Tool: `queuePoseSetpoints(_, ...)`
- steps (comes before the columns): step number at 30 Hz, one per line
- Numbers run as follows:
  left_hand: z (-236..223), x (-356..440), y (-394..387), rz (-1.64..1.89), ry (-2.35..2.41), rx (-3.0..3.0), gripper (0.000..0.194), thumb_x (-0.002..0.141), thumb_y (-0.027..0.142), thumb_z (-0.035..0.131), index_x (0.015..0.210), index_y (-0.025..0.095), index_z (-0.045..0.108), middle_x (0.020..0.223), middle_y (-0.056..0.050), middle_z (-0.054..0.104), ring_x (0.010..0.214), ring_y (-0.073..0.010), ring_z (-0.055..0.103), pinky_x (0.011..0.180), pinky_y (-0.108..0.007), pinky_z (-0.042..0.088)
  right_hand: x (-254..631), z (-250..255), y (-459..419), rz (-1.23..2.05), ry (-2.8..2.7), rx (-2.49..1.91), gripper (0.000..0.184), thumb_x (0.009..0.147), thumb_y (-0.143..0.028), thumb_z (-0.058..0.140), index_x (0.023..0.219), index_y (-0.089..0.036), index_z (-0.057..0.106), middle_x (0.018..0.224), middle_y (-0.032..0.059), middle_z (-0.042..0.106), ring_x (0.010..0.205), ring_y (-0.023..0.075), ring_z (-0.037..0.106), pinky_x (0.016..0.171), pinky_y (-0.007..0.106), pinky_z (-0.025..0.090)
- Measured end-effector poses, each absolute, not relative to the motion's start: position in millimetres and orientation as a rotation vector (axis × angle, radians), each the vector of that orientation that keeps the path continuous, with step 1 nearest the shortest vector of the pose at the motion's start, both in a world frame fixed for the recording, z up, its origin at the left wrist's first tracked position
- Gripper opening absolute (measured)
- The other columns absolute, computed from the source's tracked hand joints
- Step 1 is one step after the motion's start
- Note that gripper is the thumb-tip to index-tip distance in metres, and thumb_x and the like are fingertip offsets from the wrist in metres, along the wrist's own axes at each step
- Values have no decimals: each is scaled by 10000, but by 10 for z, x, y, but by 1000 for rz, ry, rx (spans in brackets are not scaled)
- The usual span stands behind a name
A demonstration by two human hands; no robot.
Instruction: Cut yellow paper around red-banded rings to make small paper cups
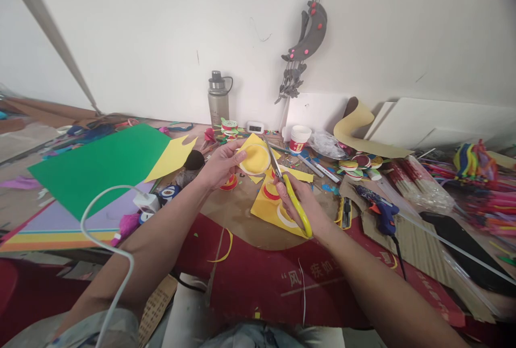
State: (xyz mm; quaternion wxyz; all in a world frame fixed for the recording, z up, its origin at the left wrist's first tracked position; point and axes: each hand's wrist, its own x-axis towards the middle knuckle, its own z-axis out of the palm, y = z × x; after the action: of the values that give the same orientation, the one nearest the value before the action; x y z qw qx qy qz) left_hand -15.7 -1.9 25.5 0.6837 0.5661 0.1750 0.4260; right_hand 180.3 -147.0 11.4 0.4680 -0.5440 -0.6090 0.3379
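My left hand (pixel 221 166) pinches a piece of yellow paper (pixel 250 142) with a pale ring (pixel 255 172) on it, held up over the table. Yellow-handled scissors (pixel 299 209) are gripped in my right hand (pixel 309 203), their blades pointing up and left against the right edge of that paper. Whether the blades are parted is hard to make out. Below the right hand lies another yellow sheet (pixel 264 209) bearing red and white round pieces, partly covered by the hand and scissors. A small red and yellow round piece (pixel 228 182) sits under my left hand.
At left lie a green sheet (pixel 105 162) and a white charger (pixel 147 203) with its cable crossing my left forearm. A bottle (pixel 218 102) and paper cups (pixel 300 138) stand along the wall. Rightward are a utility knife (pixel 345 214), blue glue gun (pixel 382 214) and black phone (pixel 470 251).
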Motion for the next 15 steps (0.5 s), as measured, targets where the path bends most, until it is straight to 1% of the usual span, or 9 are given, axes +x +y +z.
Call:
queuePoseSetpoints(3, 226, -125, -22, 1024, 398, 1157, 588, 713, 435, 953, 1204, 170, 768, 1066, -99, 817, 776, -183, 763, 614, -223, 583, 1785, 101, -1473, 812, -1482, -1335, 448, 941, -694, 604, 882, -260, 510, 583, -77, 369, 473, 118, 344, 422, 257, 323)
queuePoseSetpoints(4, 206, -102, -32, 1055, 394, 1102, 548, 736, 445, 936, 1182, 175, 765, 1062, -93, 817, 782, -180, 762, 595, -212, 574, 1779, 94, -1471, 798, -1475, -1337, 438, 943, -685, 606, 884, -260, 514, 588, -73, 383, 476, 121, 359, 424, 256, 330)
queuePoseSetpoints(6, 153, -37, -74, 1092, 382, 986, 482, 795, 496, 884, 1143, 186, 759, 1071, -88, 816, 849, -198, 775, 590, -213, 577, 1771, 77, -1463, 769, -1456, -1346, 424, 947, -669, 604, 888, -259, 514, 603, -67, 407, 484, 124, 388, 435, 257, 348)
queuePoseSetpoints(8, 96, 41, -146, 1067, 370, 901, 444, 822, 523, 856, 1103, 196, 751, 1101, -90, 818, 987, -245, 785, 673, -259, 622, 1772, 64, -1451, 733, -1451, -1360, 418, 955, -661, 590, 887, -257, 504, 616, -62, 424, 494, 128, 410, 455, 262, 361)
queuePoseSetpoints(10, 53, 113, -232, 1046, 352, 867, 376, 785, 440, 908, 1003, 189, 734, 1092, -85, 823, 1081, -270, 779, 839, -329, 652, 1781, 59, -1439, 676, -1471, -1376, 406, 971, -649, 563, 897, -255, 501, 630, -54, 450, 517, 138, 433, 487, 272, 370)
queuePoseSetpoints(12, 37, 164, -304, 1060, 343, 839, 331, 749, 331, 945, 901, 179, 693, 1055, -66, 827, 1083, -256, 783, 973, -388, 636, 1795, 62, -1430, 583, -1517, -1388, 389, 990, -629, 535, 908, -249, 511, 652, -37, 497, 555, 152, 457, 532, 287, 376)
queuePoseSetpoints(13, 39, 179, -328, 1076, 345, 825, 328, 740, 294, 951, 882, 177, 680, 1036, -53, 829, 1059, -240, 788, 1005, -400, 627, 1802, 65, -1426, 528, -1544, -1393, 387, 998, -621, 521, 905, -247, 517, 665, -28, 518, 573, 157, 463, 555, 294, 376)
queuePoseSetpoints(15, 59, 192, -350, 1112, 354, 798, 325, 736, 255, 953, 867, 176, 666, 1003, -24, 830, 989, -201, 797, 1016, -393, 628, 1811, 73, -1421, 441, -1585, -1405, 399, 1008, -621, 491, 876, -246, 519, 673, -18, 535, 592, 161, 460, 586, 302, 368)
